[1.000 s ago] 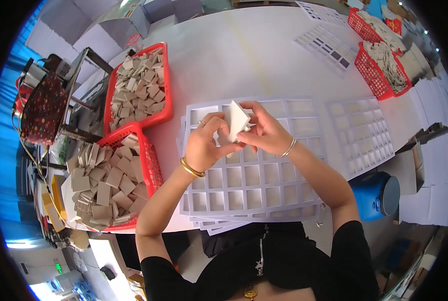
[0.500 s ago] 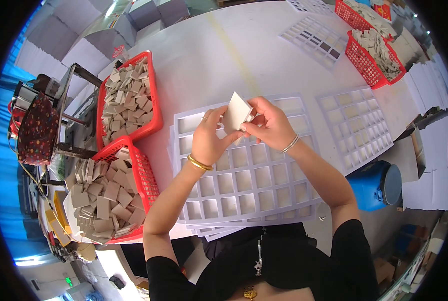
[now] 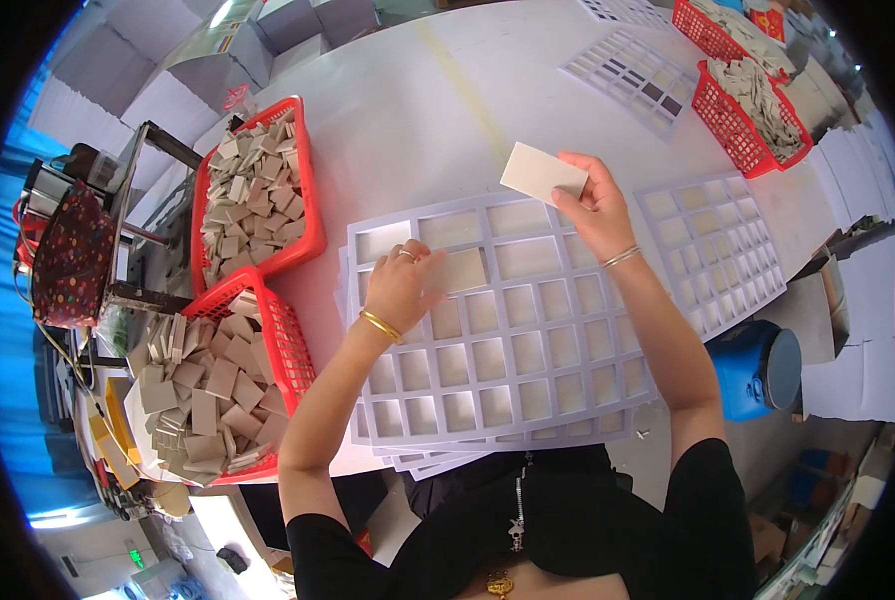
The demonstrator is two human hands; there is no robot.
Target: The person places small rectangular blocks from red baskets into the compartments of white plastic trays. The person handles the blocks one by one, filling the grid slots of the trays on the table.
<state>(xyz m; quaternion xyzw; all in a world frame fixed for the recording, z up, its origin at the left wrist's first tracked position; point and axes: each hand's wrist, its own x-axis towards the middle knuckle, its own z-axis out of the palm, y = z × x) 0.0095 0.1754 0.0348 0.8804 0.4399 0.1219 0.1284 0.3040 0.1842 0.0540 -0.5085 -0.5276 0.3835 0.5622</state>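
A white grid panel point(image 3: 475, 309) with rectangular openings lies in front of me on top of a few similar panels. My left hand point(image 3: 399, 292) is low over its upper left part, fingers slightly spread, at the left end of a beige tile point(image 3: 464, 270) that sits in one opening. The fingers partly cover that tile. Above the panel's upper right part, my right hand point(image 3: 601, 212) pinches a pale rectangular tile point(image 3: 541, 173) between thumb and fingers, tilted and clear of the panel. Whether more tiles lie behind it cannot be seen.
Two red baskets, one farther point(image 3: 314, 205) and one nearer point(image 3: 292, 350), hold many loose tiles on the left. Another grid panel point(image 3: 712, 250) lies to the right, near a blue drum point(image 3: 752, 370). A patterned panel point(image 3: 627, 80) and red baskets point(image 3: 737, 130) of scraps stand far right.
My hands have parted from around the tiles. The right moved right and away with one tile; the left came down to the panel, where a tile now shows in an upper left opening.
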